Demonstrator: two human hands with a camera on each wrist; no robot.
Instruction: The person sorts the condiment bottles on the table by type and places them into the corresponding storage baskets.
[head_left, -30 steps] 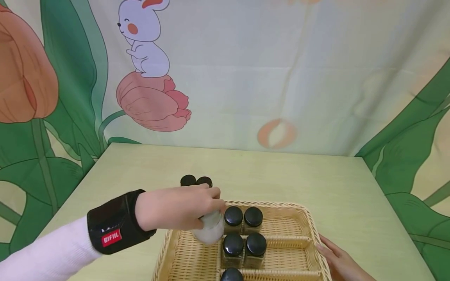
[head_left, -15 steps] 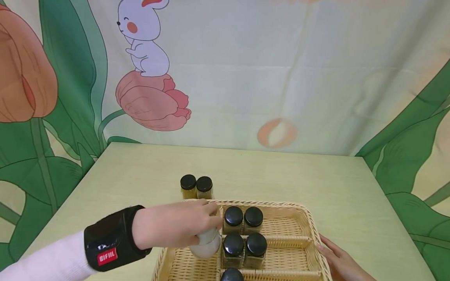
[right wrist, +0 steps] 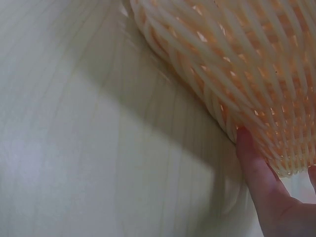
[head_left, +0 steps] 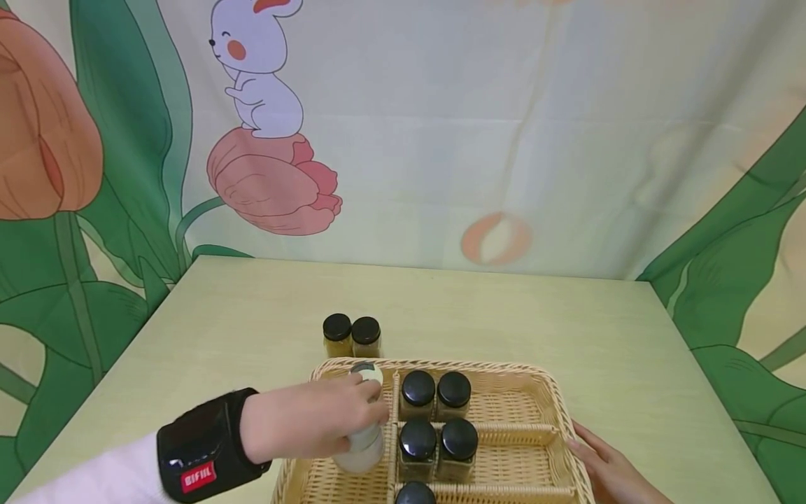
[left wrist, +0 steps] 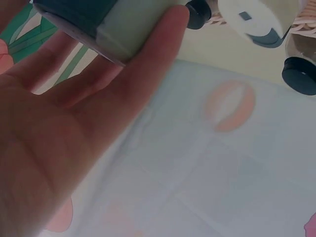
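My left hand (head_left: 321,416) grips a whitish translucent shaker bottle (head_left: 360,453) low over the left compartment of the wicker basket (head_left: 497,367). In the left wrist view the fingers (left wrist: 153,64) reach along this bottle (left wrist: 133,29), whose dark part shows at the top. Just behind the hand stands another shaker with a white and grey lid (head_left: 371,372), also seen from the left wrist as a white lid (left wrist: 254,22). On the basket's right side, my right hand (head_left: 607,465) holds the rim, one finger (right wrist: 254,163) straight along the outer wall.
Several black-lidded jars (head_left: 418,439) stand in the basket's right-hand compartments, beside the long divider. Beyond the far rim, two more black-lidded jars (head_left: 351,337) stand on the pale table (head_left: 504,308). A printed curtain (head_left: 409,140) hangs behind the table.
My left hand has moved down and slightly left with the shaker bottle, toward the near part of the left compartment. The two jars behind the basket and the rear shaker's lid have come into view.
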